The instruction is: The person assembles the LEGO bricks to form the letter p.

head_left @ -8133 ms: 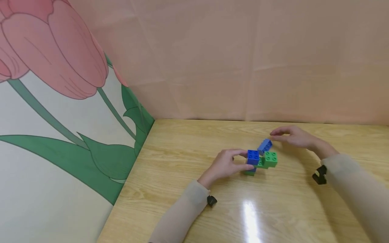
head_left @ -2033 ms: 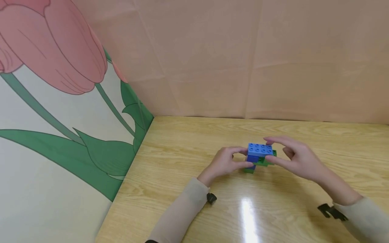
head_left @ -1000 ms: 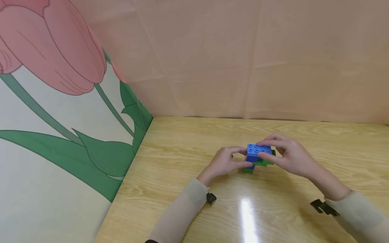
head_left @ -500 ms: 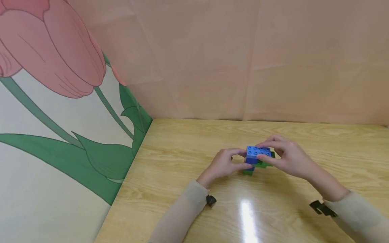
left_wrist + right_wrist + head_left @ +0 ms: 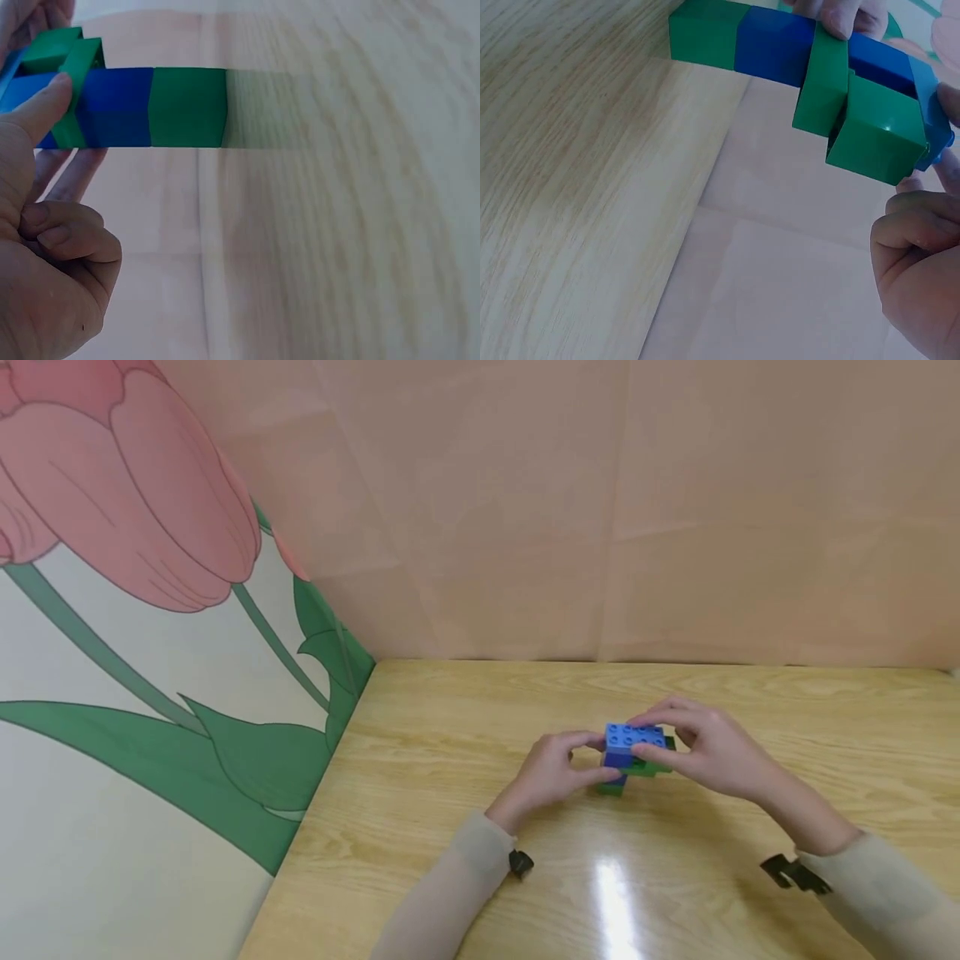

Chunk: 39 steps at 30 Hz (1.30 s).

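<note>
A stack of toy building bricks stands upright on the table. From the bottom come a green brick (image 5: 187,109), a dark blue brick (image 5: 118,112), then a thin green brick (image 5: 819,97) jutting to the right. On that sit a second dark blue brick (image 5: 617,760) and a green brick (image 5: 877,131), topped by a long light blue brick (image 5: 618,740). My left hand (image 5: 551,772) pinches the stack from the left at the upper dark blue and thin green bricks. My right hand (image 5: 712,753) pinches the light blue brick between thumb and fingers, covering part of its right end.
The wooden table (image 5: 450,718) meets a pinkish cloth backdrop (image 5: 480,527) at its far edge. On the left rises a panel with a tulip picture (image 5: 150,510). Black wrist straps (image 5: 795,873) show at both sleeves.
The light blue brick lay tilted behind the stack at first; now it sits on top. My right hand has come to it and shifted left along it. My left hand keeps its hold.
</note>
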### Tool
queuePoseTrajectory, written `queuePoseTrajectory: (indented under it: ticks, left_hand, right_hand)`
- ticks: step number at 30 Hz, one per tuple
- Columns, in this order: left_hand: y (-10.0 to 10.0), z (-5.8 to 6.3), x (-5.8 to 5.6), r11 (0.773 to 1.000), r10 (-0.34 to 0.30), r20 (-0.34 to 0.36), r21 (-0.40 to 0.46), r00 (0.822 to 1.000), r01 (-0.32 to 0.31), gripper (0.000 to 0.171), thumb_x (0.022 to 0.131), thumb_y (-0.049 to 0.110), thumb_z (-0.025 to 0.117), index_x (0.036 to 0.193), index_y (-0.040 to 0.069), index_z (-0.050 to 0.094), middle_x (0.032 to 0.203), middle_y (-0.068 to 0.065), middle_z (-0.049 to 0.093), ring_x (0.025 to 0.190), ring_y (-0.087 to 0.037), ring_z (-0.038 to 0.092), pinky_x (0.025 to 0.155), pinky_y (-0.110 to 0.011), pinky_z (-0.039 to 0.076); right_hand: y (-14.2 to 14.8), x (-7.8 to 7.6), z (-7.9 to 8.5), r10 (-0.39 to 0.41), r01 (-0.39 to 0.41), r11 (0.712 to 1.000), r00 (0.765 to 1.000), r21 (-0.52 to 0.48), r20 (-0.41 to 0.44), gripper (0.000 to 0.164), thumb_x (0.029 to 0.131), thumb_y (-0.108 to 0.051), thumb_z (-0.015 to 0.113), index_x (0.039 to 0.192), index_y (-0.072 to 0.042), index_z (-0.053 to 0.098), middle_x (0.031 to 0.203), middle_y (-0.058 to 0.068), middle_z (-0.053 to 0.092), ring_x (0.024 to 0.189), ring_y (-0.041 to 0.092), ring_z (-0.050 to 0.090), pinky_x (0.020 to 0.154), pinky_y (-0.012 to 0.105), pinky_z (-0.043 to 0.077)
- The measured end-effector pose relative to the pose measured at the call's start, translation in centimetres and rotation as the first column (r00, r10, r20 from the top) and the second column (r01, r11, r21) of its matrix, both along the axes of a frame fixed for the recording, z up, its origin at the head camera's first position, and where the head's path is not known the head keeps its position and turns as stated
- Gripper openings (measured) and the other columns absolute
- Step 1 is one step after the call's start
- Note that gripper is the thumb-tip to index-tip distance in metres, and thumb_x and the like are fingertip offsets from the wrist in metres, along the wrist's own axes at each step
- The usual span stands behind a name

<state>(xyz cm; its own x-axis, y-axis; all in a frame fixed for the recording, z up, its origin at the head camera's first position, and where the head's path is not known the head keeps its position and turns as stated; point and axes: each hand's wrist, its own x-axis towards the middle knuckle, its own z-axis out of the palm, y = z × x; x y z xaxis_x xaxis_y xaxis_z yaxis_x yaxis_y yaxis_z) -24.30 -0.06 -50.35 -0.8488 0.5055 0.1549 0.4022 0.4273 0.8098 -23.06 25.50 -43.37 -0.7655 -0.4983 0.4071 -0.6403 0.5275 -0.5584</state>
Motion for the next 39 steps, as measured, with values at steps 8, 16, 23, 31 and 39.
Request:
queuePoseTrajectory:
  ticks: [8,16,23,31,39]
  left_hand:
    - [-0.2,-0.1,0.9,0.995,0.083,-0.002,-0.056,0.997,-0.083,0.069,0.091,0.054,0.076,0.151,0.028,0.053,0.125,0.021,0.067,0.127,-0.009,0.057,0.103,-0.040,0.049]
    - [-0.4,-0.5,0.9,0.994,0.069,-0.041,-0.076,0.997,-0.072,0.058,0.091,0.050,0.078,0.142,0.028,0.060,0.125,0.018,0.069,0.126,-0.002,0.057,0.105,-0.035,0.046]
    - [-0.2,-0.6,0.9,0.994,0.033,-0.084,-0.099,0.996,-0.042,0.045,0.095,0.048,0.073,0.134,0.026,0.067,0.123,0.018,0.069,0.120,0.002,0.059,0.105,-0.030,0.046]
    - [-0.3,0.2,1.4,0.994,0.054,-0.028,-0.096,0.998,-0.056,0.041,0.097,0.050,0.070,0.130,0.025,0.068,0.110,0.019,0.070,0.113,-0.011,0.067,0.092,-0.028,0.051]
    - [-0.7,1.3,1.5,0.999,0.048,0.107,-0.026,0.993,-0.045,0.038,0.096,0.046,0.074,0.121,0.017,0.074,0.097,0.018,0.070,0.099,-0.010,0.067,0.080,-0.026,0.051]
  right_hand:
    - [1.5,0.5,-0.8,-0.043,0.047,0.998,0.995,-0.044,0.095,0.061,0.083,-0.019,0.091,0.137,-0.023,0.064,0.120,-0.006,0.069,0.056,0.004,0.035,0.045,0.026,0.034]
    - [3.4,1.4,-2.7,-0.063,0.071,0.995,0.991,-0.067,0.114,0.049,0.083,-0.014,0.090,0.125,-0.021,0.063,0.115,-0.004,0.069,0.045,-0.001,0.029,0.043,0.025,0.035]
    - [3.4,1.4,-3.7,-0.034,0.040,0.993,0.998,-0.116,0.052,0.048,0.083,-0.002,0.087,0.123,-0.019,0.066,0.076,-0.014,0.061,0.047,-0.002,0.029,0.045,0.024,0.034]
    - [3.0,1.1,-3.6,-0.082,0.086,0.992,0.996,-0.093,0.046,0.045,0.088,-0.008,0.084,0.127,-0.022,0.068,0.056,-0.015,0.035,0.045,0.000,0.027,0.039,0.024,0.031]
    - [2.9,0.1,-3.2,-0.081,0.081,0.997,0.996,0.009,-0.042,0.058,0.080,-0.015,0.093,0.132,-0.022,0.068,0.111,-0.011,0.066,0.070,-0.001,0.045,0.056,0.023,0.041]
